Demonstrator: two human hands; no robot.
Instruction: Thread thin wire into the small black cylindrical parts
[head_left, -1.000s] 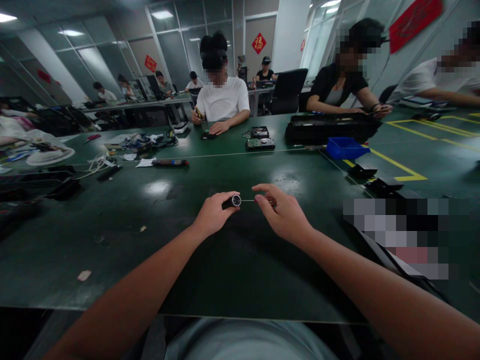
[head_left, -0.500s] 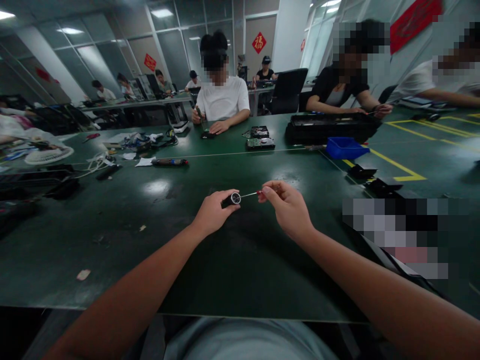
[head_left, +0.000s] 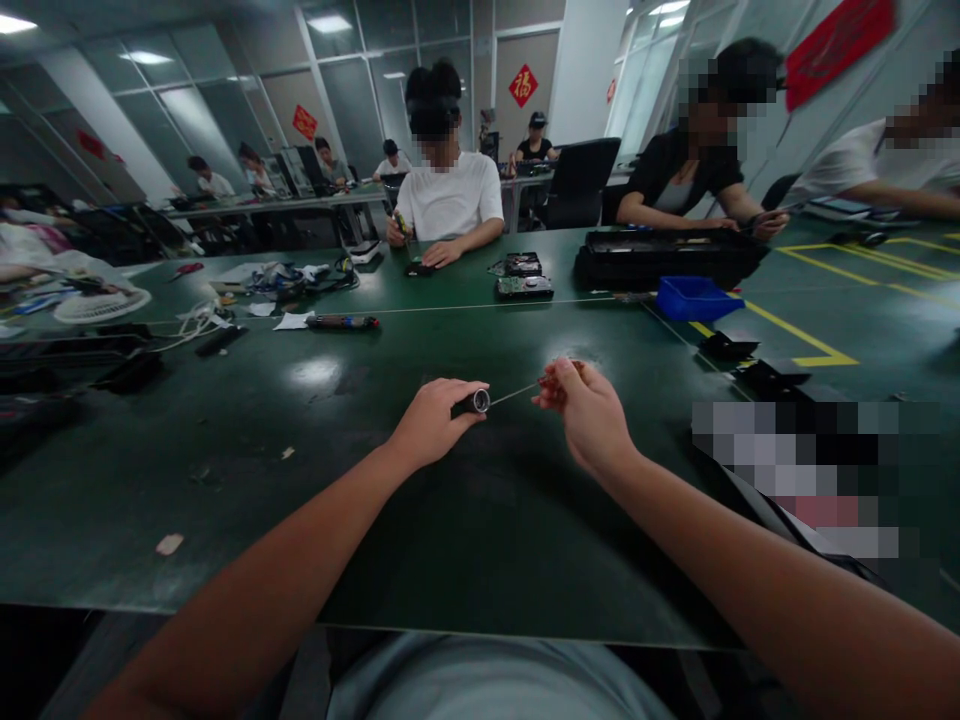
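A: Status?
B: Left grip (head_left: 433, 420) closed round black cylinder (head_left: 466, 404) over tabletop (head_left: 480, 540); right grip (head_left: 594, 412) pinches a thin-shafted tool (head_left: 514, 394).
A: Axes?
B: Cylinder's bright-rimmed end faces right; shaft slants from right grip to just beside it. Contact: can't tell.

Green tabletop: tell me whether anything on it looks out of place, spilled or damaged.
Two things look odd, both left of the left hand: a pale, flat, irregular scrap near the front edge and a smaller pale scrap farther back lie loose like stray litter on the green tabletop. No spill is evident.
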